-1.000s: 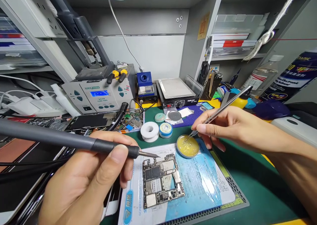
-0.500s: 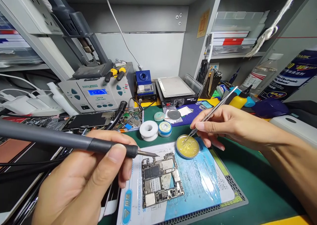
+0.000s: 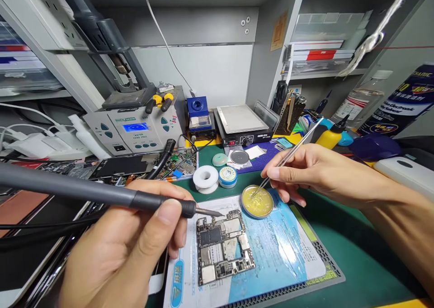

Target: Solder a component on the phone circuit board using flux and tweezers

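1. The left hand grips a long grey soldering iron with a black collar, thumb pressed on top and fingers curled beneath, so the hand is closed around the handle.
2. The iron's thin metal tip points right and sits just above the upper left corner of a bare phone circuit board with silver shields and black chips; whether it touches the board cannot be told.
3. The board lies flat on a white and blue printed plastic sheet, which rests on a grey ribbed work mat over the green bench surface.
4. The right hand pinches a pair of slim silver metal tweezers between thumb and forefinger, the other fingers folded under.
5. The tweezer points dip into a round tin of yellow flux paste, which stands on the sheet's upper edge, just beyond the board and to its right.
6. Behind the tin sit a white spool and a small blue-rimmed reel, side by side.
7. Farther back stand a grey soldering station with a lit blue display, a small blue box-shaped device and a black hot plate with a pale flat top.
8. A yellow squeeze bottle with a black nozzle stands behind the right hand.
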The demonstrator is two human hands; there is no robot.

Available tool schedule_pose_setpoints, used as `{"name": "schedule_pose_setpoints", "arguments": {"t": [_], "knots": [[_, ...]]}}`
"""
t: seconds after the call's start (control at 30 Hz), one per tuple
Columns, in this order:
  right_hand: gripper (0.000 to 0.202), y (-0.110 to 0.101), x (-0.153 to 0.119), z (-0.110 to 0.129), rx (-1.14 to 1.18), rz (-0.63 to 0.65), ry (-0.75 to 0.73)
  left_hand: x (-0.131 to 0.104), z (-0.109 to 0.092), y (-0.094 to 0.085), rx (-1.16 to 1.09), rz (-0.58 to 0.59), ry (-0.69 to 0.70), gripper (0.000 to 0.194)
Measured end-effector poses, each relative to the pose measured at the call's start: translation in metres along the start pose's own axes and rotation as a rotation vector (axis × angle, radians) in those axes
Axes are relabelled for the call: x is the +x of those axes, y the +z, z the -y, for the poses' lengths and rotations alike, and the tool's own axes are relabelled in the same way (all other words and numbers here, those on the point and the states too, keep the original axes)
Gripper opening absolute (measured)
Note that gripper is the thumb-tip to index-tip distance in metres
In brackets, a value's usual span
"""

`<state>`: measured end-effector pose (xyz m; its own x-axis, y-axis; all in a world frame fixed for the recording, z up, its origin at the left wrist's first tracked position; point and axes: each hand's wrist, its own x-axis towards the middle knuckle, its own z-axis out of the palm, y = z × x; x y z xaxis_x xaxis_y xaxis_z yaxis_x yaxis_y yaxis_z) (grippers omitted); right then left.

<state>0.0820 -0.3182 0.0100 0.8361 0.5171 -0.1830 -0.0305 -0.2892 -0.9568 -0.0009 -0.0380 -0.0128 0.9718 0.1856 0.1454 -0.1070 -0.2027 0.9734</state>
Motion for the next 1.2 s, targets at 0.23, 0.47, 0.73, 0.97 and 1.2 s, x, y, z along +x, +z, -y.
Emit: {"name": "schedule_pose_setpoints", "arguments": {"t": [0.23,0.47,0.73,0.97,1.2], "knots": [[0.033,0.003,-0.004,0.000,-0.045,0.029,0.000,0.006,0.010,-0.001,0.194,0.132,0.229,0.018],[0.036,0.008,-0.004,0.003,-0.079,0.037,-0.029,0.003,0.010,0.004,0.253,0.154,0.327,0.015],[0.027,0.001,-0.003,-0.003,-0.059,0.072,-0.089,0.005,0.009,0.009,0.344,0.211,0.522,0.018],[0.029,0.002,-0.003,-0.001,-0.095,0.063,-0.078,0.006,0.008,0.010,0.305,0.238,0.583,0.019],[0.029,0.004,-0.005,0.000,-0.105,0.045,-0.086,0.009,0.012,0.011,0.270,0.283,0.626,0.020]]}}
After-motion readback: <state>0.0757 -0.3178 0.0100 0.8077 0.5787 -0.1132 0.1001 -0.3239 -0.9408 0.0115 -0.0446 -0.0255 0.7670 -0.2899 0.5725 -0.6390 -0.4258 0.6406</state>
